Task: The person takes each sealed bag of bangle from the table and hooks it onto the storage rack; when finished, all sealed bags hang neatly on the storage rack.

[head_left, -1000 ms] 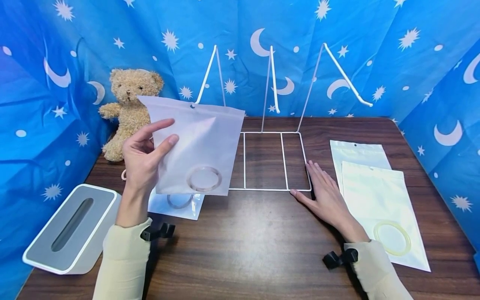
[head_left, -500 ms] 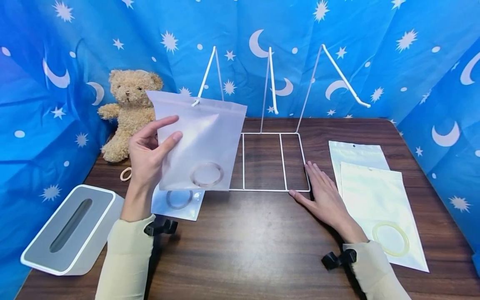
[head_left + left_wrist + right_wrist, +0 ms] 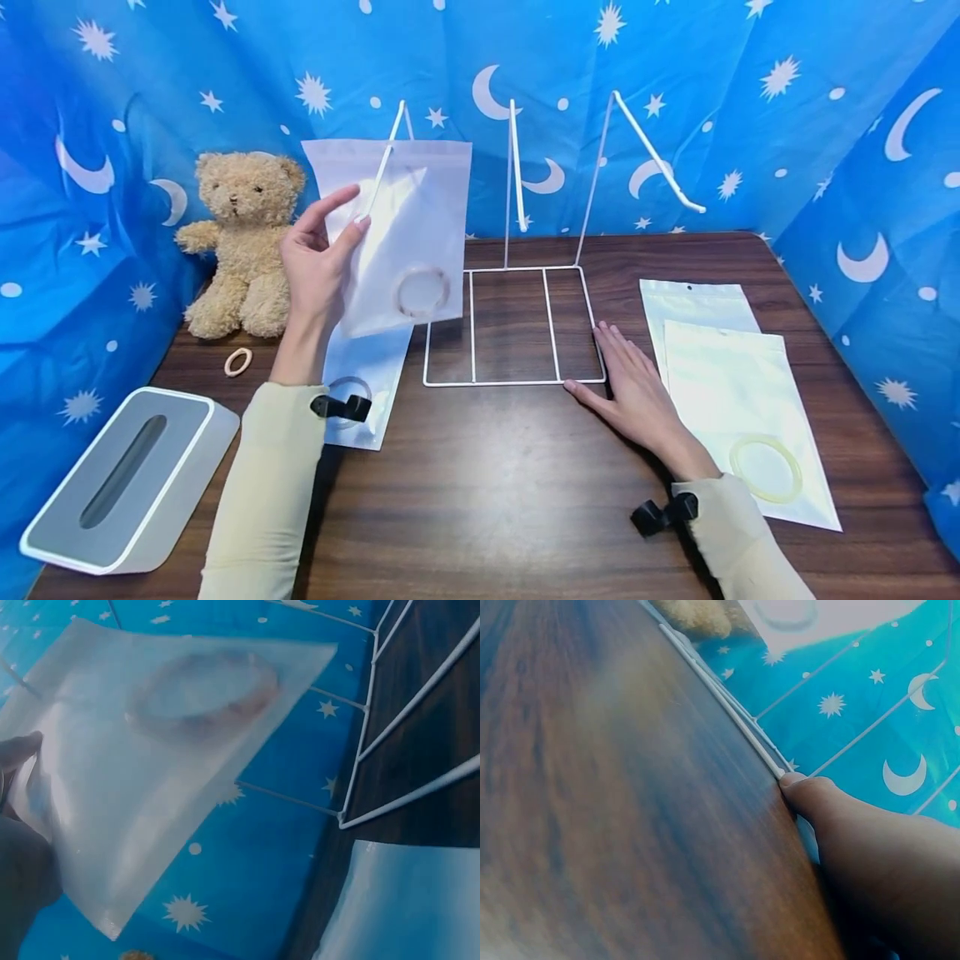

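My left hand (image 3: 318, 250) pinches the left edge of a translucent white zip pouch (image 3: 390, 242). A mottled bangle (image 3: 422, 292) shows through its lower right. The pouch hangs on the left prong (image 3: 381, 179) of a white wire display rack (image 3: 513, 383); the prong passes through the hole at its top and its tip sticks out in front. With straight fingers, my right hand (image 3: 637, 392) rests at the right front corner of the rack's base. In the right wrist view, the thumb (image 3: 810, 791) touches the base wire.
Another pouch with a ring-shaped item (image 3: 367, 367) lies left of the base. Two pouches, one holding a yellowish bangle (image 3: 767, 469), lie at the right. A teddy bear (image 3: 243, 242), a small wooden ring (image 3: 237, 362) and a tissue box (image 3: 131, 483) stand or lie at the left.
My left hand has moved the pouch onto the left prong, first over its tip, then back and up along it. The right hand stays at the rack base. The head view shifts slightly.
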{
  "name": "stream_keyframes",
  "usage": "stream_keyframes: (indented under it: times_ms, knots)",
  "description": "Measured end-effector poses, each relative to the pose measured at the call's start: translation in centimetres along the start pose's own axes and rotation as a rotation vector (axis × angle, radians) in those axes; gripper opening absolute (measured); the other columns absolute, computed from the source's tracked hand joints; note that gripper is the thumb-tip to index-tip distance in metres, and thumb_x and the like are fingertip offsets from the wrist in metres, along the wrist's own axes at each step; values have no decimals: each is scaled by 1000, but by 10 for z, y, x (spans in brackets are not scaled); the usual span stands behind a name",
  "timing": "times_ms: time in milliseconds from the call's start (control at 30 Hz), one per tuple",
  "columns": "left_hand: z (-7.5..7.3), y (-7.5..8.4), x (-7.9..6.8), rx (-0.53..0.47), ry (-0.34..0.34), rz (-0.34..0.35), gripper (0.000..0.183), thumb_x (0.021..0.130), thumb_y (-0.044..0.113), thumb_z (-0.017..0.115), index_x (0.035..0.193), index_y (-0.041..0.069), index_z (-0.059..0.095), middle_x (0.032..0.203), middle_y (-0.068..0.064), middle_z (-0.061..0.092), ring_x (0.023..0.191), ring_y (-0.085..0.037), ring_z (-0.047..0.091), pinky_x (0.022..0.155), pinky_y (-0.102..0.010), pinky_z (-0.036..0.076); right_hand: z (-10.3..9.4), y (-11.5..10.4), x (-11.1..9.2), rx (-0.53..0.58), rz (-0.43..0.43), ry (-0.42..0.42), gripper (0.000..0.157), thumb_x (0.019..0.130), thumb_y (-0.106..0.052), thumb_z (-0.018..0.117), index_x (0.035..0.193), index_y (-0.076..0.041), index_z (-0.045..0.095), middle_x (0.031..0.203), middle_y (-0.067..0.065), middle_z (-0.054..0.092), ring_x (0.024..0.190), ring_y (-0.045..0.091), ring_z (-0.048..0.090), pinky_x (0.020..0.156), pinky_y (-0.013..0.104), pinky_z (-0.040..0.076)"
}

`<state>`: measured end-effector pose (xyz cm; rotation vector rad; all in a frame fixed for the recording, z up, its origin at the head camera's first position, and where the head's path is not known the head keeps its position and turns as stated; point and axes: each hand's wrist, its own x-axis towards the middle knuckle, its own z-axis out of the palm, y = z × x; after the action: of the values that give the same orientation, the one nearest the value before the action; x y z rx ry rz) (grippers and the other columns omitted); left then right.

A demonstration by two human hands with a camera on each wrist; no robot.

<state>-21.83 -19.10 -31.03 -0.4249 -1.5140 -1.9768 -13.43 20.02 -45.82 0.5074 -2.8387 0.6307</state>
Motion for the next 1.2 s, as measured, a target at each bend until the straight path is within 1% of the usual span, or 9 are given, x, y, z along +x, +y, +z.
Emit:
stream_keyframes:
  times_ms: [67,200,333,600,733,800,967,1100,1200]
  knots:
    - [3,-5,10,-11,15,-21,35,77,-15,74,109,-2,73,114,-16,69,113,-30,56,93,-31,48,0,0,0,4,-7,6,95,88,-61,61,153,0,27,157,18,27,144,34,23,113,53,20]
    - [6,-16,25,-5,35,-45,33,78,-14,74,110,-3,73,114,-17,69,107,-29,61,83,-27,53,-1,1,0,-2,-5,10,95,88,-61,61,153,0,28,157,18,27,144,35,24,113,54,21]
    - [6,-18,32,-9,51,-35,33,77,-17,73,108,-5,72,112,-17,69,113,-29,59,87,-28,52,-2,0,1,-12,-4,3,96,88,-63,61,153,-1,27,157,17,27,144,33,23,113,53,21]
    - [15,-9,26,108,-1,5,31,82,-6,75,112,0,73,114,-14,69,105,-25,62,79,-25,51,-2,0,0,-9,2,1,96,88,-63,60,153,-1,27,158,17,27,144,33,23,113,54,21]
    - [15,-9,24,87,-13,11,30,82,-7,75,111,-1,73,115,-14,69,114,-27,57,83,-27,49,-2,1,-1,-10,6,-5,96,88,-64,60,154,-2,27,158,17,26,145,33,22,113,54,21]
    - [12,-13,25,74,-22,21,31,81,-8,75,112,-2,72,115,-15,69,120,-27,54,89,-28,47,-2,0,-1,-9,7,-5,96,88,-64,59,154,-2,26,158,16,26,145,32,22,113,53,21]
    - [3,-24,30,58,-31,19,34,80,-8,76,113,0,72,117,-15,68,122,-28,52,93,-29,45,-2,-1,-1,-7,7,-6,96,88,-64,59,154,-2,26,158,15,26,145,31,22,113,53,20]
    - [0,-24,30,67,-58,28,35,81,-7,75,115,-1,71,119,-16,67,120,-29,54,88,-28,46,-2,-1,-1,-6,7,-5,96,88,-63,60,154,-2,26,158,16,26,145,31,22,113,53,20]
    - [3,-15,26,82,-77,26,33,83,-7,74,115,-2,70,118,-16,67,115,-30,56,82,-27,48,-2,-1,-1,-8,12,-7,97,87,-63,60,154,-2,26,158,16,26,145,32,21,113,53,20]
